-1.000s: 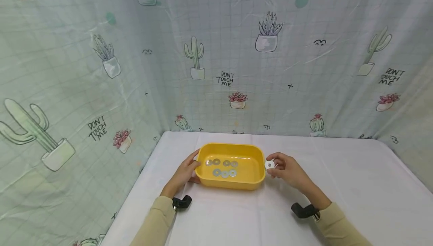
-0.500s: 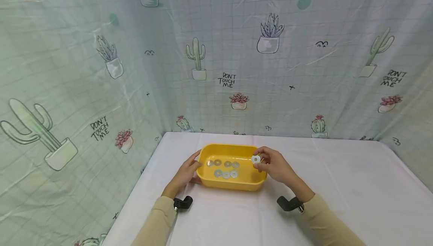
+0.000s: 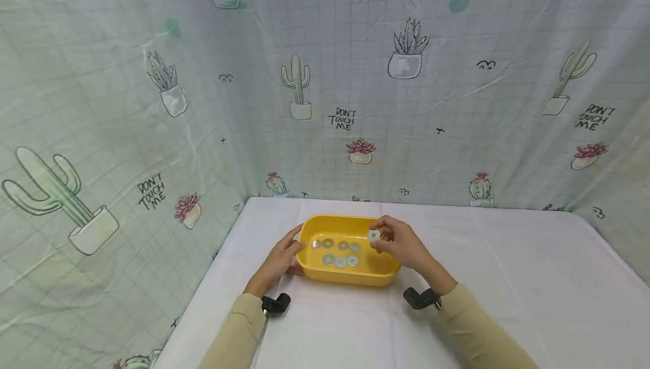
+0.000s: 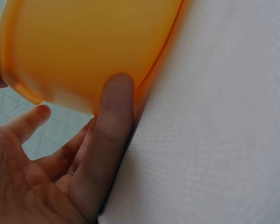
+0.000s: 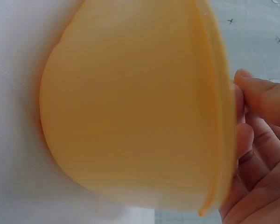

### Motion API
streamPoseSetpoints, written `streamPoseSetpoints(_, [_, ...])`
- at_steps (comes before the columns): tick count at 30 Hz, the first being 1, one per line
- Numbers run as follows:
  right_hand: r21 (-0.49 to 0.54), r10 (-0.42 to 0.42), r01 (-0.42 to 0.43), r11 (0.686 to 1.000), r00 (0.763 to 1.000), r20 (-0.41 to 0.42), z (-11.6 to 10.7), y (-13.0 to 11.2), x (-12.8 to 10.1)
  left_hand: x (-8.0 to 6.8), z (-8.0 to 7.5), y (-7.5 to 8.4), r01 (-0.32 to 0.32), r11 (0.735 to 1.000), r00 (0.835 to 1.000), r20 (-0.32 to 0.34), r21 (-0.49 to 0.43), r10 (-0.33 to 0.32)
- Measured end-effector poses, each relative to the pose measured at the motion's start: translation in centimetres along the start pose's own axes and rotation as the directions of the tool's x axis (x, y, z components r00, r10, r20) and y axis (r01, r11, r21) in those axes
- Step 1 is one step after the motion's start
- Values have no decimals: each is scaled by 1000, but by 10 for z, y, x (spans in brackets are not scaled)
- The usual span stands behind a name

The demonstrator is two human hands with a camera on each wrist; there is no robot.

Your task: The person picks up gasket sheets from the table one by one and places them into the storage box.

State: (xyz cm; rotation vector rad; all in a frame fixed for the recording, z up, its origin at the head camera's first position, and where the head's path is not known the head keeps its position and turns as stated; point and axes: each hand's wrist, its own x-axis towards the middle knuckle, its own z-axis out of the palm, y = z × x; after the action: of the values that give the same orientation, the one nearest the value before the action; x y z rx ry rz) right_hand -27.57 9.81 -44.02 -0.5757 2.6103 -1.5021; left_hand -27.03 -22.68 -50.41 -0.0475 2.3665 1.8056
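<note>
A yellow plastic tray [image 3: 350, 279] stands on the white-covered table. Inside it lie several flat metal washers [image 3: 325, 260], grouped toward its left and middle. My left hand [image 3: 276, 259] holds the tray's left end, the thumb at the rim and other fingers along the outside; in the left wrist view one finger touches the outer wall [image 4: 60, 51]. Over the right part of the tray, my right hand [image 3: 408, 247] pinches another washer [image 3: 369, 234] between thumb and fingers, above the tray floor. In the right wrist view the tray wall [image 5: 130, 102] hides that washer.
White cloth [image 3: 487, 279] covers the table on all sides of the tray. A pale curtain [image 3: 325, 87] printed with cacti hangs behind and at the left. Each wrist wears a black camera mount, such as the right one [image 3: 421, 298].
My right hand has moved left with its washer, from outside the tray's right end to over its inside. The left hand stays on the tray, and the washers inside lie as before.
</note>
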Motion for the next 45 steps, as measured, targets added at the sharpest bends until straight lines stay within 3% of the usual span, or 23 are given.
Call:
streamPoseSetpoints(9, [-64, 56, -50, 997, 995, 86, 3, 5, 10, 1, 1, 3, 5, 1000, 1000, 1, 5, -5])
streamPoseSetpoints(15, [-81, 61, -50, 995, 988, 139, 2, 9, 17, 1, 0, 2, -1, 1000, 1000, -2, 10, 1])
streamPoseSetpoints(21, [-166, 61, -32, 986, 983, 173, 6, 11, 22, 0, 0, -1, 11, 1000, 1000, -6, 4, -11])
streamPoseSetpoints(30, [-359, 66, 2, 933, 982, 177, 16, 5, 23, 0, 1, -1, 15, 1000, 1000, 3, -10, -15])
streamPoseSetpoints(45, [-524, 55, 52, 850, 981, 186, 18, 1, 26, 1, 1, 1, 15, 1000, 1000, -8, 13, -15])
